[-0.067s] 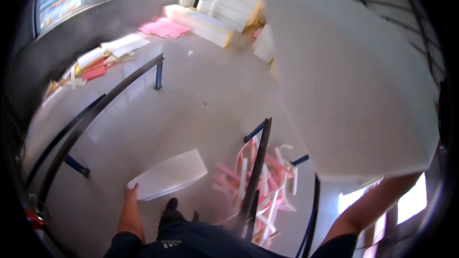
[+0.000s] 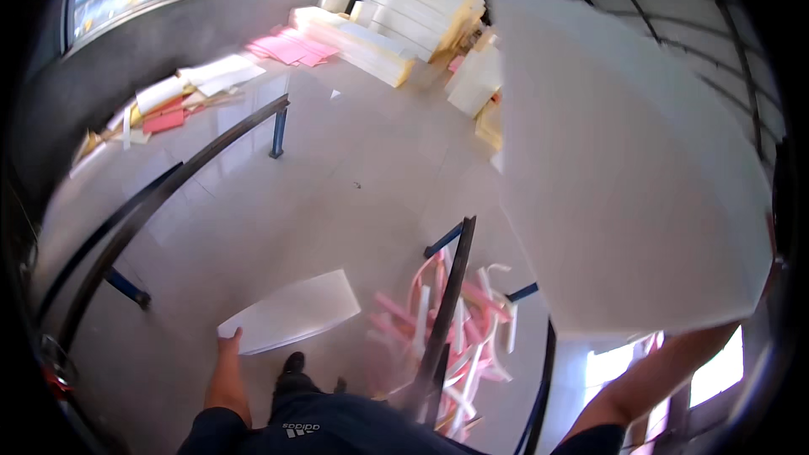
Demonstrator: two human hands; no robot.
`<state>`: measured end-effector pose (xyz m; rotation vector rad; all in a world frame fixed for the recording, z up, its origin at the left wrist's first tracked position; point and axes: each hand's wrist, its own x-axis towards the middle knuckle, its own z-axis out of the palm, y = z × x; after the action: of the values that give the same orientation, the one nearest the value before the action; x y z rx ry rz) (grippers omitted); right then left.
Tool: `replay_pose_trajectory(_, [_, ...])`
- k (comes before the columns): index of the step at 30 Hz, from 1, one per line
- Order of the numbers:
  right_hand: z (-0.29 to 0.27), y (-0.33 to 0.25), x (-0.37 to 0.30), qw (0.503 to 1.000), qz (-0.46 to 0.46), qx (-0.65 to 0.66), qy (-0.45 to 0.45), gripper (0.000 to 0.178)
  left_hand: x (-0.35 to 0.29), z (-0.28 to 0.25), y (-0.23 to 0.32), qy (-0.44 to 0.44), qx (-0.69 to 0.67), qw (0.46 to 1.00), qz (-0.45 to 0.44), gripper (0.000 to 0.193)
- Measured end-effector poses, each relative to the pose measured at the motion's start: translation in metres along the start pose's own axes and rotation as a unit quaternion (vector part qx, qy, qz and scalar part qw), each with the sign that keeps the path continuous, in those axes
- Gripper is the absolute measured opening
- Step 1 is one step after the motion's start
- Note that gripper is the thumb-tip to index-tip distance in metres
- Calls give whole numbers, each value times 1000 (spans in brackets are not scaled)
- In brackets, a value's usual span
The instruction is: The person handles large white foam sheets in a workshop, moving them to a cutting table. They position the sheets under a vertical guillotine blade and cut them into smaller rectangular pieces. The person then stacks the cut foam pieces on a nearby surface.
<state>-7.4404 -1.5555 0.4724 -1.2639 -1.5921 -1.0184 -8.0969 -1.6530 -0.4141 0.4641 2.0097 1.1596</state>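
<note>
Left hand (image 2: 229, 342): thumb over the near-left corner of a white sheet (image 2: 295, 313), fingers clamped on that corner alone; the sheet lies out low, between two dark rails, ahead of the boot (image 2: 292, 364). Such a one-corner hold could let it droop or twist free. Right forearm (image 2: 674, 371): runs up behind a large white board (image 2: 624, 185) raised at the right (that hand is hidden, so its finger state cannot be told). The board blocks much of the right-hand view; its lower edge might strike the right rail (image 2: 451, 295), and loose strips (image 2: 472, 320) beside it could catch a foot.
</note>
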Motion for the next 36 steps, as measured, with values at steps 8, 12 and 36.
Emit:
replay_pose_trajectory(8, [34, 0, -35, 974, -45, -221, -3, 34, 35, 42, 48, 119, 169, 976, -64, 49])
replay_pose_trajectory(12, [77, 39, -66, 955, -52, -290, -23, 38, 85, 130, 154, 117, 301, 939, 122, 39])
replay_pose_trajectory(36, [533, 324, -64, 947, -23, -321, -11, 60, 225, 531, 681, 246, 337, 856, 305, 34])
